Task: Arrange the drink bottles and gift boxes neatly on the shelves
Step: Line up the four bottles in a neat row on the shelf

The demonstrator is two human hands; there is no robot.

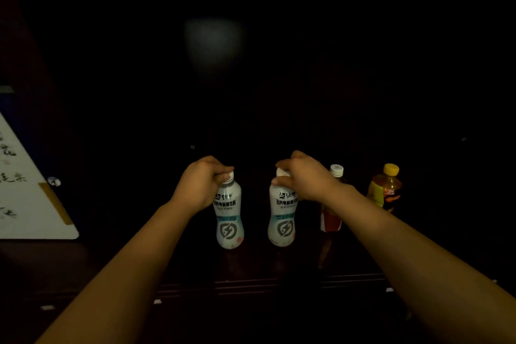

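Observation:
Two identical white drink bottles stand upright on a dark shelf. My left hand (202,183) grips the neck and cap of the left white bottle (229,220). My right hand (303,179) grips the top of the right white bottle (282,219). To the right stands a dark bottle with a red label and white cap (332,215), partly hidden behind my right forearm. Further right is an amber bottle with a yellow cap (386,190).
The dark shelf (251,285) has a front edge below the bottles and a black back wall with a faint glare. A white box with black calligraphy (25,198) leans at the left. A board spans the top of the compartment.

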